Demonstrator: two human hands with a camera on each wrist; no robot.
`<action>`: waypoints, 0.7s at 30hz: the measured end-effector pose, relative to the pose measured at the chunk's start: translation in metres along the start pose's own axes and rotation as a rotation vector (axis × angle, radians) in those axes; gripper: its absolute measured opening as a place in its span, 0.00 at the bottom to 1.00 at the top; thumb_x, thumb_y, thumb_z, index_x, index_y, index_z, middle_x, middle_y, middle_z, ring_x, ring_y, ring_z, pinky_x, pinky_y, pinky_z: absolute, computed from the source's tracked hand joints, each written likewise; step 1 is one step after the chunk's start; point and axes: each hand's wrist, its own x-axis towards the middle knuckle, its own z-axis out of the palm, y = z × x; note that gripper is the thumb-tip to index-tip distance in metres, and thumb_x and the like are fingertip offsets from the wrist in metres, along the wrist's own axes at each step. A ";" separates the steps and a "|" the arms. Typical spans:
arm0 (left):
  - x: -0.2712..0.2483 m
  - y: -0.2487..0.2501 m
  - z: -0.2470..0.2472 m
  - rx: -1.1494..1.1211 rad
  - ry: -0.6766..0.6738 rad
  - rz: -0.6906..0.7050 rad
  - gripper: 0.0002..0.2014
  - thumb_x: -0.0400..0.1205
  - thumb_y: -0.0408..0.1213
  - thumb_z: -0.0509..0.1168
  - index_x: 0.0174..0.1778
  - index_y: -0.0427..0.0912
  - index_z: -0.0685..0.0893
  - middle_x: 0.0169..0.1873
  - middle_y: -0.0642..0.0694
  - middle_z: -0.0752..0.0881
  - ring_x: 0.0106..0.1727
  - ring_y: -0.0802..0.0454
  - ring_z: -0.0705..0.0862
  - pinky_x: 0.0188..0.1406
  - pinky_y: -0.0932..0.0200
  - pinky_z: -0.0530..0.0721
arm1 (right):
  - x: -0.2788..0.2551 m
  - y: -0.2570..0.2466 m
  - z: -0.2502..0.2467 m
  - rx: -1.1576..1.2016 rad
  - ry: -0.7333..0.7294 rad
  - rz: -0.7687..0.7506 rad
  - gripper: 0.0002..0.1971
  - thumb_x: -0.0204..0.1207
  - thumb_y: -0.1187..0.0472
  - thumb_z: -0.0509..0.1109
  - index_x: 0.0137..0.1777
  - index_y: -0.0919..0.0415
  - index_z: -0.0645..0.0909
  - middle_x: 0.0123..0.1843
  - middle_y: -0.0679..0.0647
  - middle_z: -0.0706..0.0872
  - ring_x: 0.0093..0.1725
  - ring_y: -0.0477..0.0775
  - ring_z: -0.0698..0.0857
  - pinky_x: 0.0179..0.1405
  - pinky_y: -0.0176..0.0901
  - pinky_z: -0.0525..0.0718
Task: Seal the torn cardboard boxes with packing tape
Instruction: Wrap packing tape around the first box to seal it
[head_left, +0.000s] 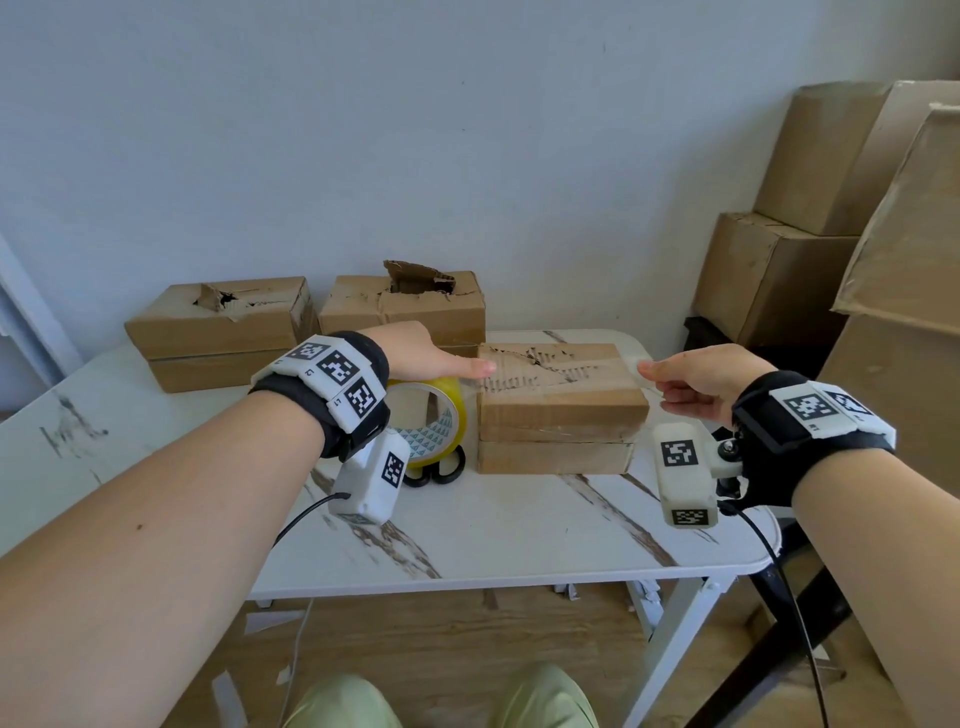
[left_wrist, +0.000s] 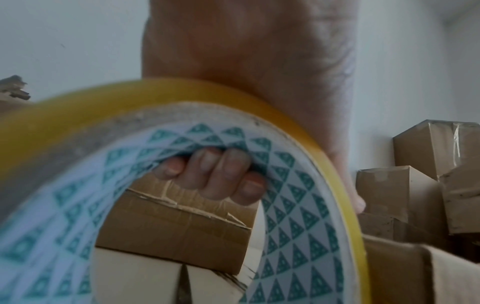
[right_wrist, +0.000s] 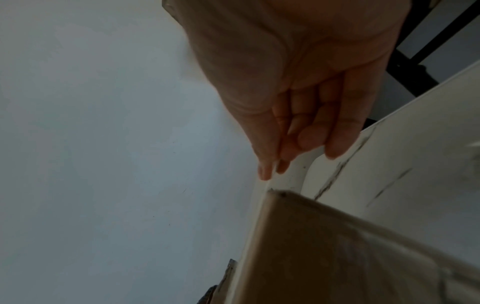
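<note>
A torn brown box (head_left: 556, 400) lies in the middle of the white table (head_left: 519, 535), its top ripped. Just left of it, my left hand (head_left: 447, 364) grips a yellowish packing tape roll (head_left: 436, 415). Its fingers (left_wrist: 218, 174) curl through the patterned core of the tape roll (left_wrist: 182, 102), and the thumb points at the box's top left edge. Off the box's right end, my right hand (head_left: 655, 383) pinches the free end of a clear tape strip (head_left: 631, 366). The strip (right_wrist: 262, 197) runs from my right hand (right_wrist: 271, 170) toward the box (right_wrist: 337, 246).
Two more torn boxes (head_left: 218, 327) (head_left: 405, 306) stand at the back against the wall. Black-handled scissors (head_left: 441, 470) lie under the roll. Large stacked cartons (head_left: 779, 270) fill the right side beyond the table's edge.
</note>
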 end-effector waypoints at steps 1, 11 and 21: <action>0.000 0.000 0.000 -0.004 0.003 -0.001 0.50 0.69 0.75 0.55 0.63 0.28 0.79 0.64 0.34 0.81 0.63 0.40 0.81 0.58 0.52 0.77 | 0.000 0.001 0.001 0.010 -0.009 0.006 0.09 0.71 0.62 0.78 0.37 0.63 0.79 0.32 0.54 0.80 0.30 0.47 0.78 0.42 0.42 0.86; -0.001 0.005 0.002 0.021 0.014 -0.001 0.51 0.70 0.75 0.54 0.64 0.26 0.78 0.65 0.32 0.81 0.63 0.38 0.81 0.59 0.51 0.77 | -0.001 0.003 0.004 0.008 -0.008 0.033 0.09 0.76 0.58 0.73 0.38 0.61 0.81 0.28 0.51 0.74 0.27 0.46 0.71 0.47 0.44 0.86; 0.006 0.012 0.006 0.041 0.045 -0.008 0.49 0.65 0.75 0.62 0.59 0.28 0.81 0.46 0.42 0.86 0.29 0.52 0.72 0.32 0.58 0.70 | -0.003 0.007 0.025 -0.141 0.054 -0.023 0.17 0.82 0.53 0.65 0.36 0.64 0.74 0.33 0.56 0.77 0.32 0.51 0.76 0.40 0.49 0.86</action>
